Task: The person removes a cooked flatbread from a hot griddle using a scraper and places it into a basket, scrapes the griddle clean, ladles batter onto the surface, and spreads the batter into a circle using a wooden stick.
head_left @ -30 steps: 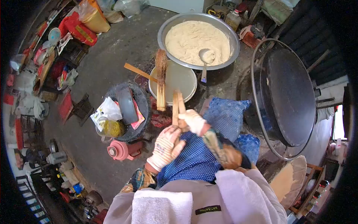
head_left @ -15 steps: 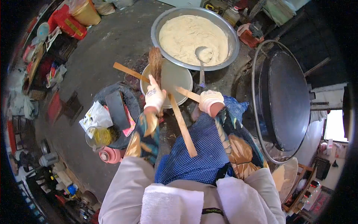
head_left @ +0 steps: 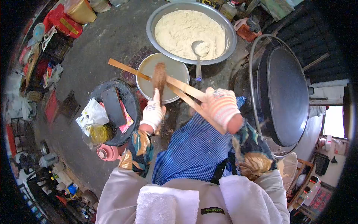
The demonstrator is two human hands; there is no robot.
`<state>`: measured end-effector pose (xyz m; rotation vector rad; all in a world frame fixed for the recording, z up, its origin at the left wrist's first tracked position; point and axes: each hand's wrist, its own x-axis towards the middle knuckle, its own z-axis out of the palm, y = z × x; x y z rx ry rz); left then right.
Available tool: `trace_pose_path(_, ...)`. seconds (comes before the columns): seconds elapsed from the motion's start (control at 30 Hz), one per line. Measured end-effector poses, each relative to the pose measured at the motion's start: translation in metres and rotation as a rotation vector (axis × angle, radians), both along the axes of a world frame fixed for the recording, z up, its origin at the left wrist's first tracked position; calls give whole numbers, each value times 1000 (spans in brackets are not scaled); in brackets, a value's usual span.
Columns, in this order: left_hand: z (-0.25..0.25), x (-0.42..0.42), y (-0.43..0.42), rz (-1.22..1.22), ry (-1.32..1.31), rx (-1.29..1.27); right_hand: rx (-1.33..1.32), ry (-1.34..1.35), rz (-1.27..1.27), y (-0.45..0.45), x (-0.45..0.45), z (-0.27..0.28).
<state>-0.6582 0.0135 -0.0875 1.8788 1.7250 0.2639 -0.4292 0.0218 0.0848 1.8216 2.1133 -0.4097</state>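
Left grip [head_left: 153, 114], gloved and clamped on a brush [head_left: 159, 76], holds the bristles over a bucket [head_left: 186, 66] of cloudy liquid at eleven o'clock, one finger laid along the shaft, probably for steadier aim. Right grip [head_left: 222, 106], closed round two wooden slats [head_left: 186, 89], sits towards three o'clock and points their far ends at the bristles; blur hides whether wood and brush touch. Meeting above the bucket likely lets any drips fall back inside. Across its rim at ten o'clock leans a loose stick [head_left: 126, 68], inner end within the bucket, perhaps parked there to drain. Beyond, at twelve, stands a wide metal basin [head_left: 150, 30] of pale batter [head_left: 182, 30]; its ladle [head_left: 198, 67] rests bowl in the batter, handle over the near edge, seemingly for an easy reach. A dark griddle [head_left: 287, 97] takes up three o'clock, beside the right arm. At nine, a round stand [head_left: 126, 91] bears a flat dark slab [head_left: 113, 106] and a clear jar [head_left: 96, 135], apart from the bucket, presumably to stay clean. Blue checked cloth [head_left: 190, 149] covers the lap at six, likely against splashes.
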Motion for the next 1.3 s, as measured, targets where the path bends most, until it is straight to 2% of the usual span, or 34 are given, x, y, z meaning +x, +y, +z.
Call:
trace_pose_path(0.07,-5,-6,3,28,10,46,-25,-32,4,-4,15,3)
trace_pose_path(0.17,56,9,-35,-18,-10,-18,117,-8,-5,3,36,-43)
trace_pose_path(0.23,65,17,-69,-115,-90,-6,22,8,-214,16,27,-66)
trace_pose_path(0.27,71,23,-83,-179,-63,-52,77,23,-258,15,19,-77)
trace_pose_path(0.3,65,29,-93,-263,11,-77,133,35,-301,15,14,-84)
trace_pose_path(0.4,49,34,-92,-169,34,-23,264,125,-237,-22,15,-86)
trace_pose_path(0.43,43,28,-81,-139,25,11,276,92,-181,-44,19,-66)
trace_pose_path(0.47,45,25,-71,-120,-39,105,275,144,-230,-63,24,-47)
trace_pose_path(0.5,43,21,-59,-63,-34,58,380,187,-240,-85,38,-34)
trace_pose_path(0.6,22,2,-24,9,-176,271,346,198,-423,-135,89,-3)
trace_pose_path(0.63,14,-4,-7,103,-234,224,319,203,-483,-151,104,4)
trace_pose_path(0.7,36,8,33,292,-38,34,442,320,-583,-183,122,0)
trace_pose_path(0.8,-39,-11,80,44,60,493,377,605,-841,-206,130,-36)
trace_pose_path(0.83,-41,-10,88,93,149,165,304,729,-908,-209,135,-60)
trace_pose_path(0.9,-23,9,98,147,255,-90,207,1032,-1110,-198,132,-71)
trace_pose_path(0.97,-32,16,97,20,664,309,154,1386,-1384,-174,126,-55)
trace_pose_path(1.0,-29,22,102,-15,629,528,227,1453,-1349,-166,126,-63)
trace_pose_path(1.03,-18,37,109,-6,485,533,279,1517,-1350,-158,123,-75)
trace_pose_path(1.07,-33,43,128,-14,213,300,325,1579,-1351,-149,117,-88)
trace_pose_path(1.1,-48,58,137,11,-305,194,372,1639,-1349,-140,109,-101)
trace_pose_path(1.13,31,104,127,172,-742,-393,415,1609,-1312,-133,99,-111)
trace_pose_path(1.17,22,117,142,58,-1039,-654,403,1549,-1325,-130,90,-130)
trace_pose_path(1.23,-29,156,170,262,-1274,-804,381,1546,-1306,-124,88,-138)
trace_pose_path(1.3,-25,178,175,371,-1383,-913,422,1552,-1219,-126,88,-137)
